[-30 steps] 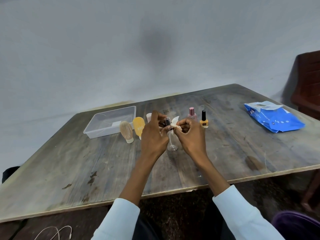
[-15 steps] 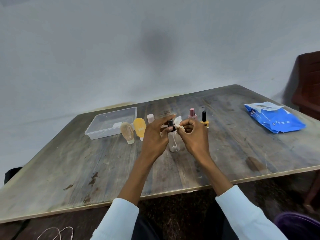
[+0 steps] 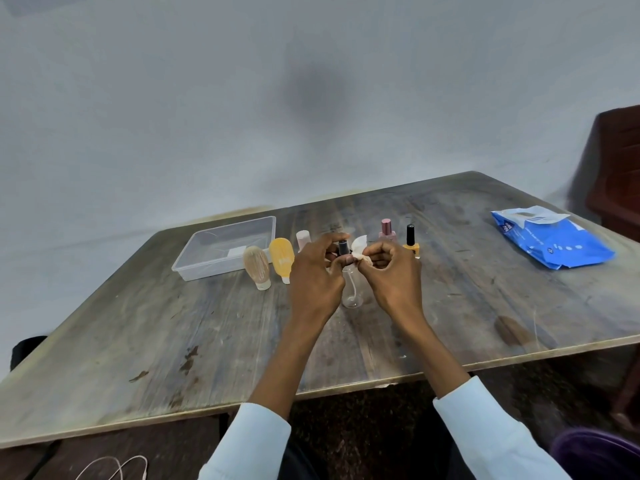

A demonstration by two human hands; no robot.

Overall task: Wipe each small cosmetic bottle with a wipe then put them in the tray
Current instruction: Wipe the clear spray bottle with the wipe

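On the counter (image 3: 145,327), the clear tray (image 3: 221,249) sits far left; just right of it stand a beige bottle (image 3: 257,266), a yellow bottle (image 3: 282,258) and a pale pink one (image 3: 302,239). At center, the left hand (image 3: 317,271) grips a clear spray bottle (image 3: 351,292) by its neck while the right hand (image 3: 391,271) pinches a wipe (image 3: 360,249) against it. Behind stand a pink polish (image 3: 387,230) and a yellow polish (image 3: 411,242). A blue wipes pack (image 3: 554,242) lies far right.
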